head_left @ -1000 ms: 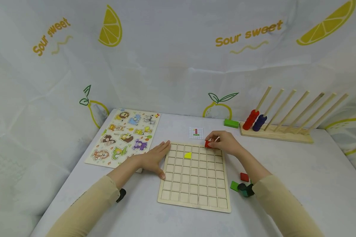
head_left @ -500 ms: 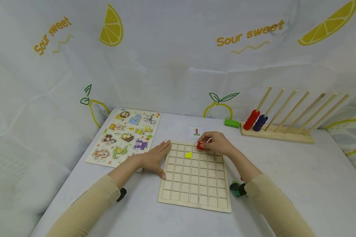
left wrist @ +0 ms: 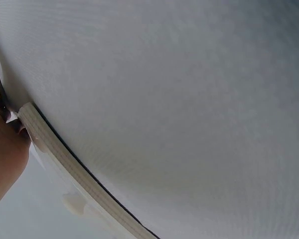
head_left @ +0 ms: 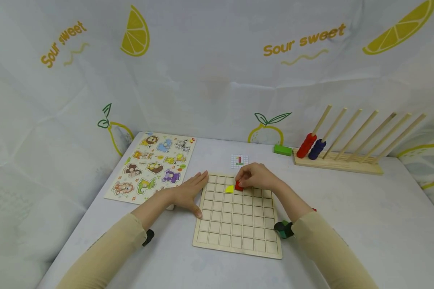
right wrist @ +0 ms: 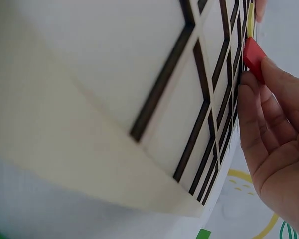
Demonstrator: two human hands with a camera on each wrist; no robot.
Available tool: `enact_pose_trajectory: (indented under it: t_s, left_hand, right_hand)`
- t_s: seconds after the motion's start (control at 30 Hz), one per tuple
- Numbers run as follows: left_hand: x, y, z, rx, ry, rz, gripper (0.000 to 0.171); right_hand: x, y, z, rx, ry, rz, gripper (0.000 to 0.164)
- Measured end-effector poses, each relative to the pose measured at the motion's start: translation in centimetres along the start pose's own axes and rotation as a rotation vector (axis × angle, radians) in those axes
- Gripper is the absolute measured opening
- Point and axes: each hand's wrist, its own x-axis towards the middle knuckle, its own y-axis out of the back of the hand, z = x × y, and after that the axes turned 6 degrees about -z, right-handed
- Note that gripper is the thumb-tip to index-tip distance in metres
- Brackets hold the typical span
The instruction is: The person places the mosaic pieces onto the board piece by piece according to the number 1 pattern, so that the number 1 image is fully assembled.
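Note:
My right hand [head_left: 256,176] pinches a red square tile [head_left: 238,186] between thumb and fingers, over the upper part of a wooden grid board [head_left: 236,224]. In the right wrist view, the red tile [right wrist: 255,55] is tilted against the board's grid. Directly left of it, a yellow tile [head_left: 229,189] with one rounded corner sits in a cell. Fingers spread, my left hand [head_left: 188,196] rests along the board's upper left edge, its thumb touching the side. The left wrist view catches only part of a hand and a board edge.
Behind the grid board lies a small pattern card [head_left: 240,161]. An animal puzzle board [head_left: 152,168] is at the left. A green block [head_left: 283,150] and a peg abacus [head_left: 340,162] with red and blue beads stand at the back right. My right sleeve mostly hides another red tile [head_left: 314,209].
My right hand has carried the red tile leftward and nearer along the board, from its upper right edge to beside the yellow tile. The left hand has stayed put.

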Motion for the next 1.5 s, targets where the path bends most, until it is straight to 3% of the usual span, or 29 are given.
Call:
enact_pose_trajectory:
  t_s: [0.57, 1.5]
  left_hand:
    - [0.1, 0.0, 0.0, 0.02, 0.011, 0.0, 0.129]
    - [0.3, -0.3, -0.4, 0.019, 0.008, 0.006, 0.129]
  right_hand:
    - [-0.1, -0.4, -0.6, -0.042, -0.055, -0.012, 0.005]
    - [-0.3, -1.1, -0.8, -0.086, -0.057, 0.03, 0.005]
